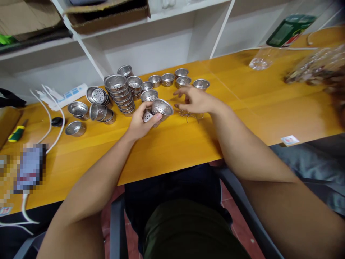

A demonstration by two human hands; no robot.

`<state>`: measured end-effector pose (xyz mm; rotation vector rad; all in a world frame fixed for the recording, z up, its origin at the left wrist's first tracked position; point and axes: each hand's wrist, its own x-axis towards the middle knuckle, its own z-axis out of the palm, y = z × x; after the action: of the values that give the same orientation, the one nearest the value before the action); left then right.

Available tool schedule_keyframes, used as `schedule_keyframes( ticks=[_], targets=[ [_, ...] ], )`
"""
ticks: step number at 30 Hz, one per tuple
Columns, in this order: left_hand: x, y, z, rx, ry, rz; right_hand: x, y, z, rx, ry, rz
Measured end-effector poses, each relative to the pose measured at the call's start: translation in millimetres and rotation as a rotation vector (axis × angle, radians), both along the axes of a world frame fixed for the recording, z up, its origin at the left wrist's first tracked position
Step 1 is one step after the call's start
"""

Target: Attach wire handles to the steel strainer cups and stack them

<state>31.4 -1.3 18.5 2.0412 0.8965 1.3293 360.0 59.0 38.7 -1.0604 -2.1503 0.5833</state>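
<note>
My left hand (142,122) is closed on a small perforated metal strainer cup (162,107), tilted above the front part of the desk. A second perforated piece shows just under it, partly covered by my fingers. To the right, my right hand (195,100) hovers with its fingers apart and nothing visible in them. Below it lie several thin curved metal wires (192,116). Behind my hands stand several loose strainer cups (167,80), and left of them rises a tall stack of cups (122,94).
More cups (78,109) lie at the left, beside a white power strip (71,95) and cables. A green and yellow screwdriver (17,133) is at the far left. A plastic bottle (285,34) and a clear bag (318,68) are at the right. White shelving (151,45) backs the desk.
</note>
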Motion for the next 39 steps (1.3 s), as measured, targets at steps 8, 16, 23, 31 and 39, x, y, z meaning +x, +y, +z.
schedule_keyframes(
  ticks=[8, 16, 23, 31, 39],
  targets=[
    [0.2, 1.6, -5.5, -0.026, 0.046, 0.035, -47.8, -32.9, 13.4, -0.16, 0.316, 0.411],
    [-16.1, 18.9, -26.1, 0.139, -0.038, 0.262, -60.7, 7.6, 1.5, 0.121, 0.397, 0.034],
    [-14.8, 21.7, -36.5, -0.141, 0.01, 0.24, -95.8, 42.5, 55.5, 0.086, 0.032, 0.1],
    [-14.3, 22.4, -29.3, -0.157, 0.125, 0.165, -100.4, 42.9, 79.1, -0.031, -0.231, 0.093],
    [-9.7, 22.2, -27.6, -0.074, 0.178, 0.089, -97.3, 55.8, 69.7, -0.087, -0.168, 0.138]
  ],
)
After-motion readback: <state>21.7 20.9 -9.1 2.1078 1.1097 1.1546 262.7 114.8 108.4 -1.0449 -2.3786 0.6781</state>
